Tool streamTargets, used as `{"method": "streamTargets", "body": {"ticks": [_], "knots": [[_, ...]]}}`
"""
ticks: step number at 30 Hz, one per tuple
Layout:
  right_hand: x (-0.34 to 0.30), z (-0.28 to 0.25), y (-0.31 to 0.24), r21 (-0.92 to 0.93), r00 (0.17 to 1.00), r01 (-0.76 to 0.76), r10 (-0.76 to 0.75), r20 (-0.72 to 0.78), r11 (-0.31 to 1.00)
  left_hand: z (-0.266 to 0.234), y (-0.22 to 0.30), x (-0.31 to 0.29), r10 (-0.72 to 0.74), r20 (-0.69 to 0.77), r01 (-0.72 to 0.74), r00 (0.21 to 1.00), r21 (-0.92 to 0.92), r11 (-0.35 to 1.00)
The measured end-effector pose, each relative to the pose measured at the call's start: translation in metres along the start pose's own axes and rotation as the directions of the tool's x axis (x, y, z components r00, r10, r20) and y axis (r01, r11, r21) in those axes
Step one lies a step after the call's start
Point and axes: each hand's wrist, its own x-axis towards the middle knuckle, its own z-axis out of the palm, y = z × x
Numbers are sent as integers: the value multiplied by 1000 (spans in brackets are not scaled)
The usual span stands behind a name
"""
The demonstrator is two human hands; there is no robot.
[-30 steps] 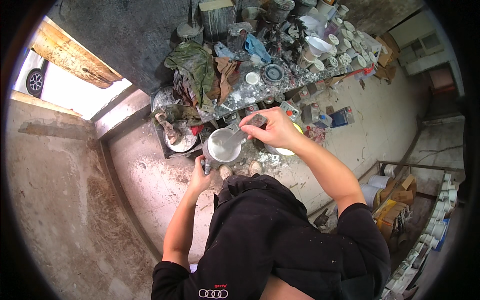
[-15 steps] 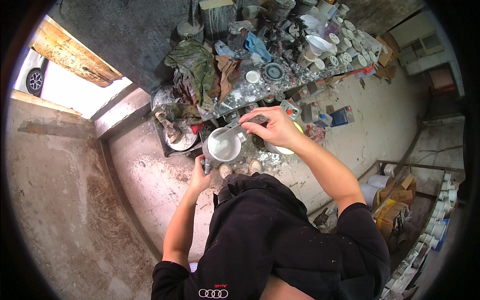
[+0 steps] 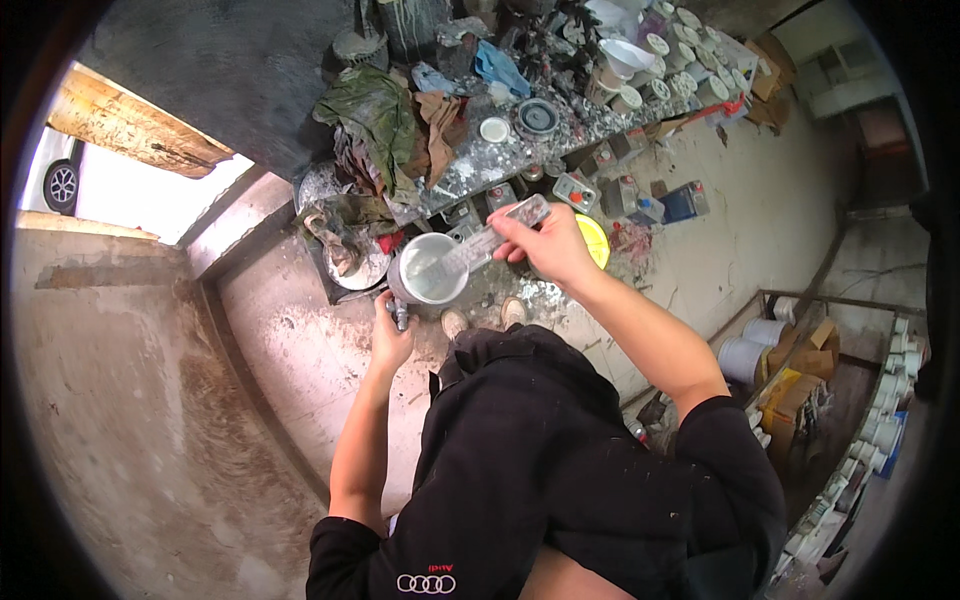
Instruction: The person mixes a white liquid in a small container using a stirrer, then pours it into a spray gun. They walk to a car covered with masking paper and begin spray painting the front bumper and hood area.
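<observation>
1. A pale grey round cup [image 3: 430, 246], with whitish liquid inside, is held upright or nearly so in front of the paint-spattered dark bench [image 3: 478, 168], near the bench's left end.
2. The left hand [image 3: 392, 338], on the person's side of the bench, is wrapped around a dark grey handle [image 3: 401, 318] at the cup's near left side.
3. The right hand [image 3: 555, 243], also before the bench, pinches a flat, translucent stirring stick [image 3: 473, 250] between thumb and fingers. The stick slants down leftward, its lower end inside the cup; whether it touches the bottom, I cannot tell.
4. On the bench's left part lie a crumpled dark green cloth [image 3: 370, 122] and a brown cloth [image 3: 434, 128], with a bright blue cloth [image 3: 500, 68] farther back.
5. Mid-bench, a small white round tub [image 3: 494, 130] stands just beside a dark grey round tub [image 3: 537, 118].
6. Below the bench's front edge are a grey metal can with a red cap [image 3: 576, 192] and a round yellow object [image 3: 593, 240], partly hidden by the right hand.
</observation>
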Motion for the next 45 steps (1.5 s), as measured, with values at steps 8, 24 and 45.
{"method": "streamTargets", "body": {"ticks": [8, 24, 45], "knots": [[-12, -24, -1, 485, 939, -173, 291, -180, 857, 11, -4, -2, 75, -72, -88, 995, -215, 972], [-27, -41, -10, 568, 950, -78, 234, -207, 819, 21, 4, 1, 101, -81, -120, 992, -269, 956], [11, 10, -48, 85, 960, -139, 113, 257, 987, 24, -7, -17, 216, -66, -224, 974, -374, 900]]}}
